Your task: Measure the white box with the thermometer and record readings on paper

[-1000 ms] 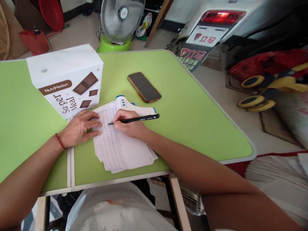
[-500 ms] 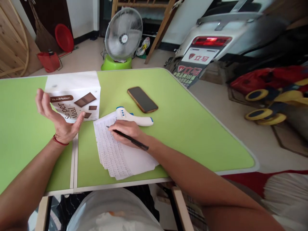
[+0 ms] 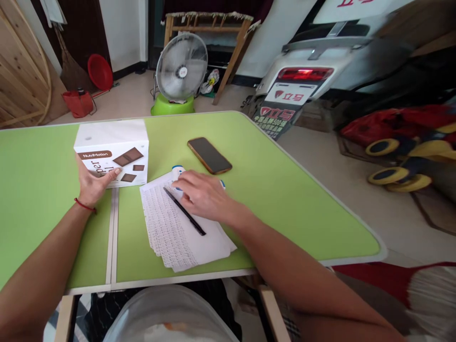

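Observation:
My left hand [image 3: 90, 183] holds the left side of a white NutriMotion box [image 3: 107, 129], with its thumb across the printed front. The other fingers go around the box's left edge and are partly hidden. My right hand [image 3: 203, 192] hovers over a white and blue infrared thermometer [image 3: 177, 172], its fingers bent and apart, covering most of it. Whether they touch it I cannot tell. A black pen [image 3: 185, 212] lies on a stack of handwritten paper sheets [image 3: 167, 232], just left of that hand.
A smartphone [image 3: 209, 155] lies behind the thermometer on the green table [image 3: 292, 213]. Past the table's far edge stands a fan [image 3: 181, 66] on a green stool [image 3: 173, 106]. A scooter [image 3: 302, 71] is parked at the right, near yellow-wheeled equipment [image 3: 399, 161].
My right hand has let go of the pen, now lying on the sheets, and moved slightly up and right over the thermometer. My left hand has closed from an open pose onto the box.

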Motion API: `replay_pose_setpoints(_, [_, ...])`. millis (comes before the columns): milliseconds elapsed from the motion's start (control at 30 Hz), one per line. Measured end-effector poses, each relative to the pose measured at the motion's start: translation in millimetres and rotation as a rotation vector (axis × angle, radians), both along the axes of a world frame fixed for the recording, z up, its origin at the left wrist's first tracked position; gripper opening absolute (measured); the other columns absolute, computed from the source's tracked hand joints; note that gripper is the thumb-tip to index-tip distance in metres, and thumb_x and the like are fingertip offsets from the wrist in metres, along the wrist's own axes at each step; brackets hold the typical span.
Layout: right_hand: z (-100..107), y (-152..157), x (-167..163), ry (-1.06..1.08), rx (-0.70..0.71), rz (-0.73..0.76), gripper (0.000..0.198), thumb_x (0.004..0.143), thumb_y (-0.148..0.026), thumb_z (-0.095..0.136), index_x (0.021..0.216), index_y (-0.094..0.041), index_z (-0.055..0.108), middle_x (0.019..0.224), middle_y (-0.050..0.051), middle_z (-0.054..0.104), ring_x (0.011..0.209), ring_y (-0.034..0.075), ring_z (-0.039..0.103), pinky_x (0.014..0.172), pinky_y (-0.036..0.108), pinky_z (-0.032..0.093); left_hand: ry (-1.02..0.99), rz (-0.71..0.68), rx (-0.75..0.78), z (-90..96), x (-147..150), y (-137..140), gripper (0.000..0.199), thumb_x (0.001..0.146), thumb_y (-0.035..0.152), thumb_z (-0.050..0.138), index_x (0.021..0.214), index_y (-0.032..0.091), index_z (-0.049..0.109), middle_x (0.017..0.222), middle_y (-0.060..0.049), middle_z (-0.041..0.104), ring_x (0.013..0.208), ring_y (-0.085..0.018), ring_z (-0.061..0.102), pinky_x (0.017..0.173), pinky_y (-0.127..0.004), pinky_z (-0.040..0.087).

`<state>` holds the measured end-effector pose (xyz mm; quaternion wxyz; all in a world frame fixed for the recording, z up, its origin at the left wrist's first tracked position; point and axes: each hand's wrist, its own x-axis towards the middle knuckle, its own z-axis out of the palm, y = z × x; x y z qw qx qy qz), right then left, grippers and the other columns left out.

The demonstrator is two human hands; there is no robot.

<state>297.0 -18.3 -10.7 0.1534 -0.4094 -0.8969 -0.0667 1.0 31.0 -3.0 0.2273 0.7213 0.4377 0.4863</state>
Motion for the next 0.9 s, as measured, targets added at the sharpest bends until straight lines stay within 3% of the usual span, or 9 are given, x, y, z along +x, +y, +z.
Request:
replay_pose_setpoints(67, [3, 4, 6, 0.029, 0.002, -0.174, 0.037, 0.079, -0.009, 0.048, 0.114, -0.012, 0.06, 0.114, 0.018, 0.061, 0.104, 0.029, 0.055, 0.084, 0.04, 0.045, -0.176, 0.04, -0.052, -4.7, -2, 4, 0.067, 0.067, 0.052, 0.081, 0.118, 0.018, 0.055, 0.115, -0.011, 0.065, 0.115, -0.03, 0.06, 0.101, -0.051, 0.049])
replay_pose_setpoints(200, [4, 14, 15, -0.119, -0.165, -0.476, 0.057, 0.076, -0.019, 0.056, 0.13, -0.006, 0.048, 0.123, 0.027, 0.057, 0.106, 0.038, 0.055, 0.082, 0.047, 0.046, -0.201, -0.024, -0.182, -12.1, -10, 10, 0.064, 0.058, 0.047, 0.086, 0.11, 0.017, 0.062, 0.103, -0.011, 0.07, 0.092, -0.029, 0.069, 0.082, -0.049, 0.059])
replay_pose_setpoints(300, [6, 17, 17, -0.237, -0.333, -0.529, 0.046, 0.078, -0.022, 0.055, 0.122, -0.005, 0.055, 0.116, 0.026, 0.062, 0.101, 0.036, 0.06, 0.08, 0.045, 0.047, -0.193, -0.056, -0.259, -13.5, -17, 12, 0.057, 0.055, 0.04, 0.089, 0.102, 0.019, 0.064, 0.097, -0.009, 0.072, 0.088, -0.029, 0.069, 0.081, -0.05, 0.059])
replay_pose_setpoints(433, [11, 17, 17, -0.227, -0.39, -0.525, 0.028, 0.08, -0.019, 0.053, 0.103, -0.008, 0.064, 0.108, 0.024, 0.065, 0.097, 0.035, 0.063, 0.076, 0.042, 0.047, -0.19, -0.094, -0.311, -12.4, -21, 14, 0.057, 0.048, 0.035, 0.092, 0.095, 0.019, 0.065, 0.099, -0.01, 0.072, 0.09, -0.03, 0.069, 0.083, -0.051, 0.058])
replay_pose_setpoints(533, [11, 19, 17, -0.088, -0.349, -0.547, 0.023, 0.079, -0.021, 0.057, 0.097, -0.01, 0.065, 0.1, 0.022, 0.066, 0.093, 0.035, 0.063, 0.074, 0.042, 0.047, -0.23, -0.084, -0.284, -12.2, -15, 13, 0.06, 0.048, 0.034, 0.092, 0.098, 0.018, 0.061, 0.107, -0.011, 0.07, 0.095, -0.03, 0.067, 0.086, -0.049, 0.057])
replay_pose_setpoints(600, [9, 20, 15, 0.149, -0.282, -0.576, 0.03, 0.077, -0.022, 0.058, 0.105, -0.011, 0.062, 0.102, 0.02, 0.065, 0.096, 0.034, 0.062, 0.075, 0.042, 0.048, -0.284, -0.044, -0.264, -12.3, -9, 12, 0.063, 0.05, 0.035, 0.092, 0.101, 0.017, 0.058, 0.109, -0.011, 0.068, 0.096, -0.029, 0.066, 0.086, -0.048, 0.056])
replay_pose_setpoints(667, [7, 17, 8, 0.482, -0.247, -0.525, 0.044, 0.076, -0.022, 0.059, 0.118, -0.013, 0.054, 0.106, 0.016, 0.065, 0.097, 0.03, 0.062, 0.078, 0.042, 0.05, -0.339, 0.012, -0.26, -12.5, 0, 8, 0.067, 0.051, 0.036, 0.091, 0.104, 0.016, 0.056, 0.107, -0.011, 0.067, 0.095, -0.028, 0.065, 0.084, -0.046, 0.056])
replay_pose_setpoints(733, [5, 8, -3, 0.808, -0.297, -0.353, 0.051, 0.075, -0.025, 0.061, 0.124, -0.017, 0.048, 0.104, 0.011, 0.065, 0.091, 0.024, 0.063, 0.076, 0.039, 0.052, -0.375, 0.05, -0.259, -12.8, 9, 3, 0.07, 0.052, 0.038, 0.091, 0.108, 0.016, 0.055, 0.107, -0.01, 0.066, 0.096, -0.027, 0.065, 0.084, -0.046, 0.055])
replay_pose_setpoints(900, [0, -28, -34, 1.201, -0.748, 0.017, 0.031, 0.066, -0.026, 0.07, 0.091, -0.023, 0.051, 0.075, -0.002, 0.058, 0.062, 0.012, 0.054, 0.056, 0.028, 0.048, -0.403, 0.028, -0.289, -16.4, 28, -12, 0.068, 0.058, 0.042, 0.089, 0.111, 0.018, 0.054, 0.111, -0.011, 0.066, 0.099, -0.03, 0.065, 0.083, -0.048, 0.055])
